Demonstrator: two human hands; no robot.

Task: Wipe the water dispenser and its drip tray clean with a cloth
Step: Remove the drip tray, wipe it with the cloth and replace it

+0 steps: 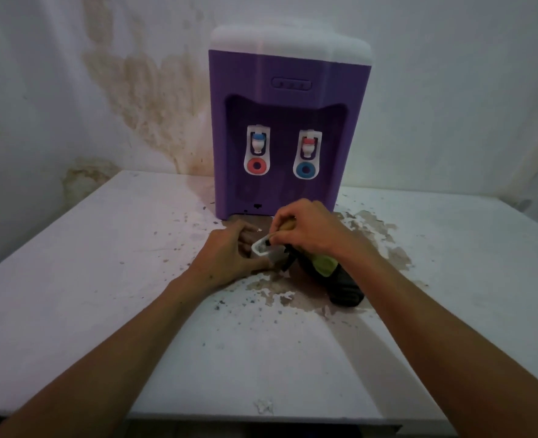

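The white tray (263, 248) is gripped by the left hand (229, 251) on the table (103, 279), at six o'clock of the dispenser (288, 121). A cloth (324, 273) is clutched against it by the right hand (308, 229).

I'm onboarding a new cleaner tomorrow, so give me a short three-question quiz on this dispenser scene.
1. True or false: the small white plastic drip tray sits slotted in the purple water dispenser with white top.
2. Which hand grips the dark cloth with yellow-green patch? A) left hand B) right hand
3. Fill in: the ring under the blue-capped tap is ___.

Key: 1 false, it is held out over the white table; 2 B; 3 red.
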